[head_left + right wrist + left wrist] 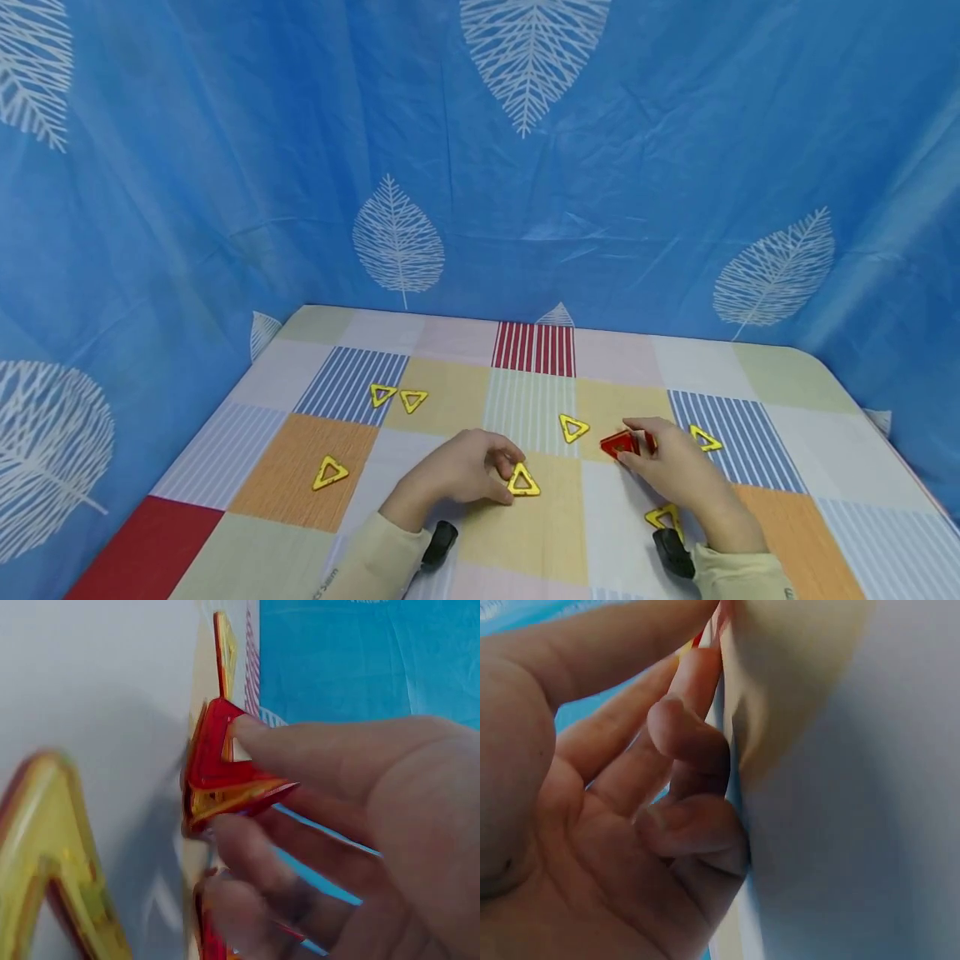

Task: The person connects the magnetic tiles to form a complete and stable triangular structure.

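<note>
My left hand (472, 467) holds a hollow yellow triangle tile (524, 490) at its left side, thumb and index finger at two corners. In the left wrist view the other fingers are curled beside the cloth, and the tile is mostly hidden. My right hand (675, 467) pinches a red triangle tile (212, 742), which stands tilted with other red and orange-looking edges joined or close behind it. Another red piece (214, 922) shows under the curled fingers; whether it is joined cannot be told. A yellow triangle tile (573, 428) lies left of the red one.
Two yellow triangles (413, 401) lie side by side at the back left, and another yellow triangle (329, 472) at the left. One yellow triangle (705, 438) is right of my right hand; another (660, 515) lies partly behind the wrist camera. A blue curtain (480, 250) borders the patchwork-covered table (255, 550).
</note>
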Tool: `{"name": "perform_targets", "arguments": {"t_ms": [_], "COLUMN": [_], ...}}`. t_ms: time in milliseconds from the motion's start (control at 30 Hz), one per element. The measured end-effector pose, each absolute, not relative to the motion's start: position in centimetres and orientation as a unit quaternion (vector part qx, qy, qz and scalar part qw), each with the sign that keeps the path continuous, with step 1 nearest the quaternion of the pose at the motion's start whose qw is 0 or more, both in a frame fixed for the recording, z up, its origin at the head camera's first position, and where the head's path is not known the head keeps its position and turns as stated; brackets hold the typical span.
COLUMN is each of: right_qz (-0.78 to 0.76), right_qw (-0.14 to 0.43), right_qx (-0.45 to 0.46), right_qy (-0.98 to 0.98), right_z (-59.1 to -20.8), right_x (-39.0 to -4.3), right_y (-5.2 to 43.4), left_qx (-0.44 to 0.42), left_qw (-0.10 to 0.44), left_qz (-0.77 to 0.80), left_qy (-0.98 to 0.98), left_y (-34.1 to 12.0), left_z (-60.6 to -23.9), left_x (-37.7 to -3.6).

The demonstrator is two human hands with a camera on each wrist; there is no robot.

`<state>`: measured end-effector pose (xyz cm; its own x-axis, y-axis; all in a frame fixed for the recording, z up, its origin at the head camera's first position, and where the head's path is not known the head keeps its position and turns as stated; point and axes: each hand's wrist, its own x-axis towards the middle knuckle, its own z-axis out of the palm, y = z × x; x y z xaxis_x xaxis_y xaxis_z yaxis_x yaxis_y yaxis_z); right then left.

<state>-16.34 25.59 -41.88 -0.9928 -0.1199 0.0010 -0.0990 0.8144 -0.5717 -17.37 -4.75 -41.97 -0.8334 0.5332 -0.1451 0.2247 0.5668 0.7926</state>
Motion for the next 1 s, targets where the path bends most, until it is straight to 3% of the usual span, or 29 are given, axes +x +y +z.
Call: {"name": "perform_targets", "arguments": {"t_ms": [467, 800, 1000], "right_qz": [-0.299, -0.311, -0.325], "right_qw": [-0.116, -0.094, -0.048], "right_qx": [-0.105, -0.132, -0.138], "right_qy": [0.941, 0.937, 0.935], "right_z": [-41.6, -42.1, -41.7], "right_x": [-16.3, -16.2, -17.0], "right_y": [23.9, 23.6, 23.4], "left_qx": [0.274, 0.288, 0.266], "left_qw": [0.216, 0.219, 0.223], "left_qz": [0.406, 0.417, 0.419], "left_qy": [0.844, 0.834, 0.839], "left_y": [-4.5, -4.9, -4.9], "left_z": [-42.2, -42.5, -42.8], "left_x": [-16.6, -17.0, -16.9]}}
